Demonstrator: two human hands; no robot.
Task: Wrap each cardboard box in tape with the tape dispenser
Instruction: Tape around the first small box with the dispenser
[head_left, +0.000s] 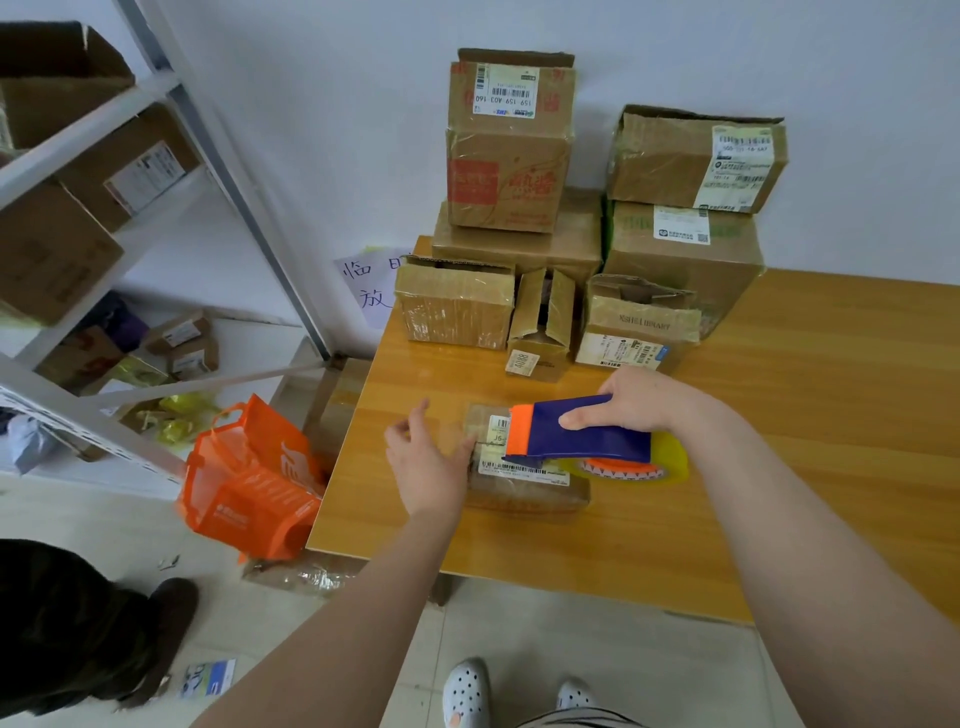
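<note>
eight cardboard boxes on one table, one tape dispenser

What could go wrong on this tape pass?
1. The left hand rests at the left edge of the small box, directly ahead of the orange front end of the tape dispenser; fingers could get nicked or taped.
2. The box is braced from one side only, so the right hand pulling could slide or twist it on the table.
</note>
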